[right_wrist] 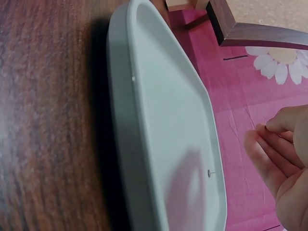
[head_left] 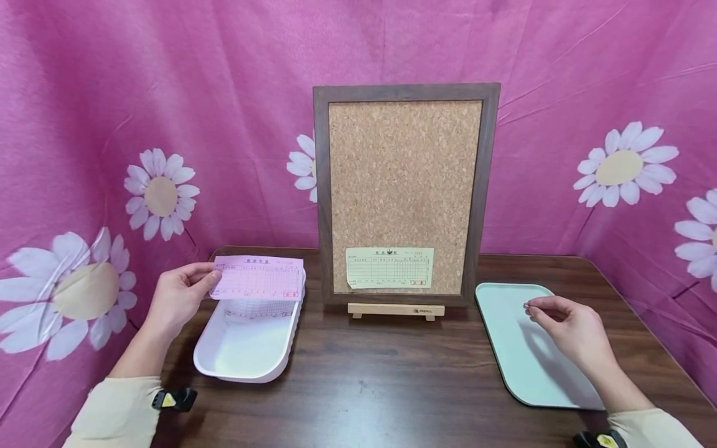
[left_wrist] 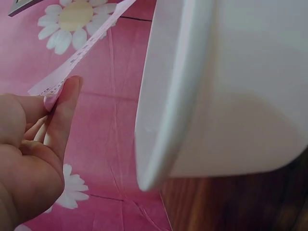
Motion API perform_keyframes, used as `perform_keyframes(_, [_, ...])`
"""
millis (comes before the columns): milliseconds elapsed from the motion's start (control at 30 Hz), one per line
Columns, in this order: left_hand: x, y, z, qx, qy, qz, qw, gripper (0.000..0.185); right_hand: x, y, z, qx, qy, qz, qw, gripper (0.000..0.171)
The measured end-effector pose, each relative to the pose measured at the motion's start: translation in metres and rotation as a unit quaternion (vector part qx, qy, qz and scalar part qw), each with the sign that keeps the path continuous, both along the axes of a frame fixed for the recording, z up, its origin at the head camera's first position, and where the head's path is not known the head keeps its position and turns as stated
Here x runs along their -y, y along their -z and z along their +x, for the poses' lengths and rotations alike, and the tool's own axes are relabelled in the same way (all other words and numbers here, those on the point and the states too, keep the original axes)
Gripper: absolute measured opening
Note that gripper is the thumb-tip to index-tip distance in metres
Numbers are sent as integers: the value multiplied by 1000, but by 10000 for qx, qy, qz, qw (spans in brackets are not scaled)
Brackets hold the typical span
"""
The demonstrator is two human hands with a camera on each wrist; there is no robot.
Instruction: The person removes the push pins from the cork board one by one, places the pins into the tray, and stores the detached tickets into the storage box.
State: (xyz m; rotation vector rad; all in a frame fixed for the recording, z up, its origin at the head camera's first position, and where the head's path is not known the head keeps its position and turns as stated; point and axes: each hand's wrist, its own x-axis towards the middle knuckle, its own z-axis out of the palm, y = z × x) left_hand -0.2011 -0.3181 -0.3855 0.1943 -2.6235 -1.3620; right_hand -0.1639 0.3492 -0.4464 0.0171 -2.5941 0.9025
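1. Tabletop (head_left: 392, 373): dark wood, backed by a pink cloth printed with daisies. It carries every item listed below.

2. Corkboard (head_left: 404, 196): stands upright on a small wooden stand at the centre rear. A green slip (head_left: 389, 267) lies flat against its lower part, long axis horizontal (what fixes it there cannot be made out).

3. Tray (head_left: 506, 298): pale green, on the right, just beside the board's foot. In the right wrist view a single pin (right_wrist: 211, 173) lies on its floor, close to the fingers.

4. Bin (head_left: 246, 361): white, on the left of the board, with what looks like more paper in its far end.

5. Pink slip (head_left: 257, 278): held in the air over the far rim of the bin, long axis horizontal, running rightward from the grip toward the board. The board lies to the right of and beyond it.

6. Left hand (head_left: 179, 295): pinches the pink slip at its left short edge, thumb (left_wrist: 65, 113) against the paper (confirmed in the left wrist view). It is well left of the board.

7. Right hand (head_left: 566, 326): hovers over the tray, fingertips drawn together in a narrow pinch. Whether they hold a pin cannot be told. This hand is about as far from the board's face as the left.

8. Governing relation: slip left, pin right, and the bare cork lies between and above them.
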Motion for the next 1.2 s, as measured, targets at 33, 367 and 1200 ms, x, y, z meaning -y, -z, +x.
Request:
perform_keyframes(33, [1, 1, 0, 22, 24, -9, 10000, 39, 0, 0, 0, -9, -11, 5, 10000, 11])
perform_keyframes(367, [13, 9, 3, 62, 356, -60, 9993, 39, -3, -1, 0, 29, 34, 147, 9999, 11])
perform_keyframes(1200, [19, 22, 10, 423, 763, -115, 9961, 37, -7, 18, 4, 191, 107, 290, 9993, 10])
